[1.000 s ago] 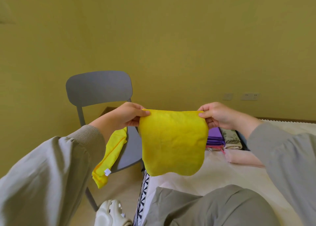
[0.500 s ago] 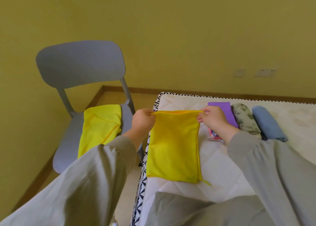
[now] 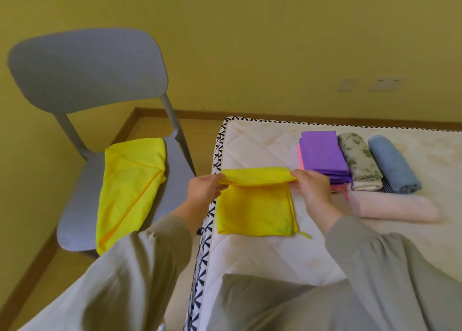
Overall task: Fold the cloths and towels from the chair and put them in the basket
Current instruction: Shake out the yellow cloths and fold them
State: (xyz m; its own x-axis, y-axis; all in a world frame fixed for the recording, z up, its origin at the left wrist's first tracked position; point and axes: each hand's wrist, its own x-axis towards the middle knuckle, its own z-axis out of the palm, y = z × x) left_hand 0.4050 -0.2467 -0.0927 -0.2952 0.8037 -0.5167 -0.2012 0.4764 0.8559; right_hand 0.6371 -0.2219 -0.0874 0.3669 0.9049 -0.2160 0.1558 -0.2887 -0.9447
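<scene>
- The cloth (image 3: 255, 210) lies flat on the mattress (image 3: 262, 255) near its corner, far edge lifted and turned over toward the person.
- The left hand (image 3: 206, 189) pinches the fold's left end between thumb and curled fingers, and the right hand (image 3: 312, 188) pinches the right end the same way.
- It looks thin, light and floppy. It should crease easily but may slip on itself, so grip the end corners and keep it taut.
- A second cloth (image 3: 127, 188) waits on the chair (image 3: 82, 68). No basket in view.

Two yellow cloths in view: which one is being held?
The yellow cloth on the mattress, its far edge pinched by the left hand and right hand. The other yellow cloth lies untouched on the grey chair.
</scene>
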